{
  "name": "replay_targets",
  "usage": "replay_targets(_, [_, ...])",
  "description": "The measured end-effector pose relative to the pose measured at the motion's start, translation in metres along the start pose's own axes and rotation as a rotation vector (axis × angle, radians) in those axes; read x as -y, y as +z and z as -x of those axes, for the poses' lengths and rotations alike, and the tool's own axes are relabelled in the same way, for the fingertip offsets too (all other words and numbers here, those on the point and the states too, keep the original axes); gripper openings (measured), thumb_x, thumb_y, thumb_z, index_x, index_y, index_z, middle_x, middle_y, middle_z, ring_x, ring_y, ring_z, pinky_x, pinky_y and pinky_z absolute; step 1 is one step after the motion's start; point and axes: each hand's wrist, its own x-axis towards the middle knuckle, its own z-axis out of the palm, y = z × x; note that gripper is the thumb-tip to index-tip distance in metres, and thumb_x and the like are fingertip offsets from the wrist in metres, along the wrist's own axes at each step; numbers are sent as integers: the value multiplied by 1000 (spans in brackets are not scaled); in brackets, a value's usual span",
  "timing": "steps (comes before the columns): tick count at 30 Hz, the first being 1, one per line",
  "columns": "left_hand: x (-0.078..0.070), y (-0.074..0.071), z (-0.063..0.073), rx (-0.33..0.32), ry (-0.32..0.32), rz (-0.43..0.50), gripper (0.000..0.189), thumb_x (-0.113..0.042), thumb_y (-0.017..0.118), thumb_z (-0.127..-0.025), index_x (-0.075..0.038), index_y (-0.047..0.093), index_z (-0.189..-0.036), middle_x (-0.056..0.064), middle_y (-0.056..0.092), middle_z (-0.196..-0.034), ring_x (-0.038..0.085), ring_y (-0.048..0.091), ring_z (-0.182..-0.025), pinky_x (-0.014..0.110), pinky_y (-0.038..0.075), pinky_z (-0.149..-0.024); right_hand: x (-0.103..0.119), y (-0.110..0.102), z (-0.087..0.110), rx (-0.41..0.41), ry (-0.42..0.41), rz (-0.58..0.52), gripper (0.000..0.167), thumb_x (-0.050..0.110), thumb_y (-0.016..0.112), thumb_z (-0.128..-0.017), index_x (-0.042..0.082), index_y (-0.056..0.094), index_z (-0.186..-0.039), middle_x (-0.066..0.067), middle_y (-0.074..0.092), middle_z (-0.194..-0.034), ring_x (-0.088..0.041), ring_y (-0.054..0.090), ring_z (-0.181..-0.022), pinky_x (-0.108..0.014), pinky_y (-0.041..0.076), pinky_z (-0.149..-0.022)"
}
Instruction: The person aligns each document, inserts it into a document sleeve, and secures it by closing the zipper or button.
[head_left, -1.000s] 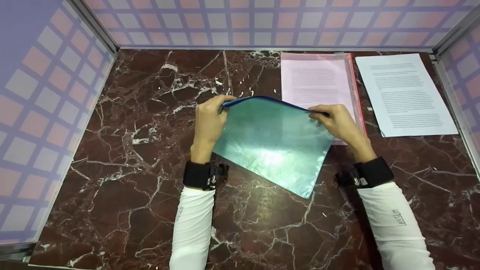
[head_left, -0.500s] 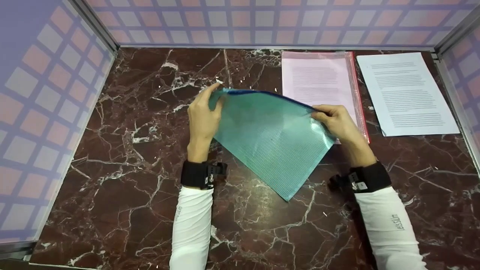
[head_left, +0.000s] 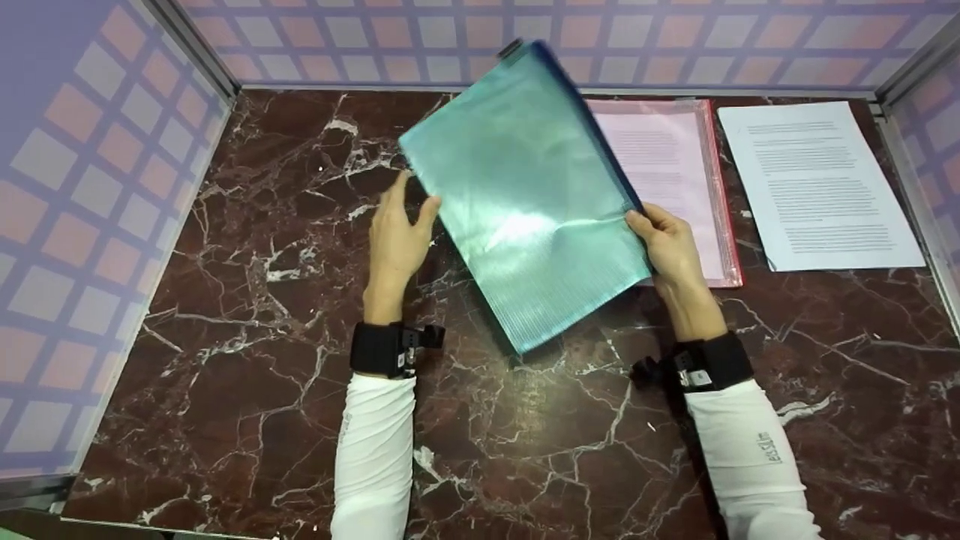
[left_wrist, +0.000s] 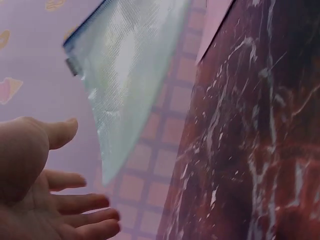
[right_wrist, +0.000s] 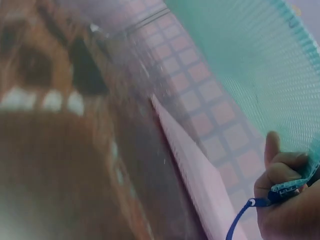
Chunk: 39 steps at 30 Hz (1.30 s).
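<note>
A translucent teal zip pouch with a fine mesh texture is held up in the air, tilted, its dark blue zip edge on the right. My right hand pinches it by the zip edge near the lower right corner. In the right wrist view a blue zip pull dangles beside the curled fingers. My left hand is beside the pouch's left edge, fingers spread and holding nothing. The left wrist view shows a gap between that hand and the pouch.
Behind the pouch lies a pink, red-edged clear folder with printed sheets, partly covered by it. A stack of printed paper is to its right. Checked panels wall in the dark red marble tabletop at the back and sides.
My left hand has let go of the zip edge. The pouch has swung round in my right hand, its zip edge turning from nearly level to steep, its far end rising toward the back wall.
</note>
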Motion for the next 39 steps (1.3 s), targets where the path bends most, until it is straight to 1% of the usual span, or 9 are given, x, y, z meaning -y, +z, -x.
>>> replay_targets(3, [-2,9,0,133,-41,67,76,-53,51,-98,-8,28,-156,17,47,-152,32,51,-137,45,40,-118,0,7,0,-70,10,-51,11,13,66,-95,21,74,-96,8,68,-75,-4,58,-60,-18,50,-54])
replay_targets(5, [-4,16,1,228,-63,127,69,-56,50,-98,-4,47,-144,16,68,-121,22,67,-103,34,55,-95,0,13,1,-106,9,-77,10,13,66,-95,17,74,-99,7,67,-75,-4,58,-60,-18,50,-54])
replay_targets(8, [-7,23,4,354,-93,227,50,-54,53,-98,-6,63,-108,-2,56,-70,8,49,-59,22,48,-62,0,20,1,-146,-9,-96,15,13,64,-96,9,72,-108,6,67,-79,-5,57,-62,-18,50,-55])
replay_targets(10, [-9,26,6,409,-92,302,34,-44,60,-97,-10,62,-94,-8,34,-59,7,30,-50,20,34,-50,0,25,1,-163,-24,-109,21,11,63,-96,4,70,-115,6,67,-83,-6,56,-65,-18,49,-58])
replay_targets(12, [-10,26,7,439,-83,354,23,-31,65,-96,-8,65,-99,-11,37,-57,3,33,-49,18,37,-50,0,28,1,-169,-36,-106,25,10,63,-97,0,68,-119,5,67,-85,-7,55,-68,-18,49,-60])
replay_targets(18, [-8,22,5,363,-65,367,27,-6,63,-93,7,66,-117,-1,64,-77,6,55,-58,18,49,-57,0,37,6,-113,-57,-7,32,14,62,-97,-1,65,-126,8,66,-89,-7,55,-79,-19,48,-66])
replay_targets(24, [1,10,2,223,-53,206,23,-9,62,-95,1,70,-114,1,55,-72,9,42,-57,21,39,-56,4,42,12,94,-30,131,39,7,59,-96,-1,58,-135,8,65,-91,-6,56,-82,-17,50,-70])
replay_targets(30, [11,1,-1,130,-62,81,18,-11,64,-94,1,71,-106,7,63,-77,11,48,-63,22,43,-60,3,49,16,261,-30,266,43,-3,56,-92,-2,57,-135,1,66,-96,-6,59,-81,-17,53,-70])
replay_targets(39, [25,-3,-4,116,-89,-110,20,-12,61,-96,-2,72,-110,17,75,-105,26,63,-82,40,54,-82,-6,64,12,306,28,482,46,6,63,-94,-5,54,-138,-23,71,-110,0,59,-64,-14,52,-58])
